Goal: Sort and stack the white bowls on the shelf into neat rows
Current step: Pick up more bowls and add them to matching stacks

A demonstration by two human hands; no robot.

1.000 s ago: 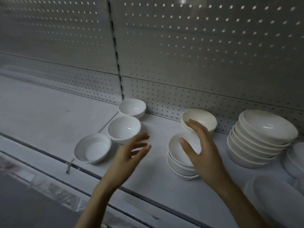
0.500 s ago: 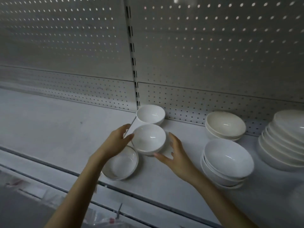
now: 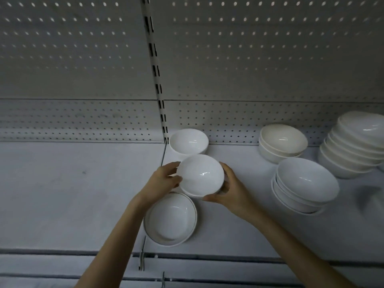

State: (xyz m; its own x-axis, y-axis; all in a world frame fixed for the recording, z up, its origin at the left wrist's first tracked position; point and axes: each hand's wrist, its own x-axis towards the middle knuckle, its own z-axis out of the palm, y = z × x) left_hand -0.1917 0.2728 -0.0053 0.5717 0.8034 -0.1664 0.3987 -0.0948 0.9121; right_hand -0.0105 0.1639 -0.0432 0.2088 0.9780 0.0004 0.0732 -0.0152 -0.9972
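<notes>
A small white bowl [image 3: 200, 174] is held between both hands just above the shelf [image 3: 72, 194]. My left hand [image 3: 161, 180] grips its left rim and my right hand [image 3: 230, 191] cups its right side and underside. Behind it another small white bowl [image 3: 188, 141] stands against the back panel. In front lies a shallow dark-rimmed bowl [image 3: 170, 219], partly under my left wrist. To the right sit a short stack of wider bowls [image 3: 305, 185], a cream pair [image 3: 282, 142] and a tall leaning stack [image 3: 353, 146].
A perforated back panel [image 3: 249, 69] with a slotted upright [image 3: 154, 65] rises behind the bowls. The shelf's front edge [image 3: 207, 258] carries a rail with a metal hook [image 3: 142, 254]. The left shelf section is bare white board.
Both hands closed in on the middle small bowl and took hold of it; it now sits slightly raised. The view shifted left, pushing the big stacks toward the right edge.
</notes>
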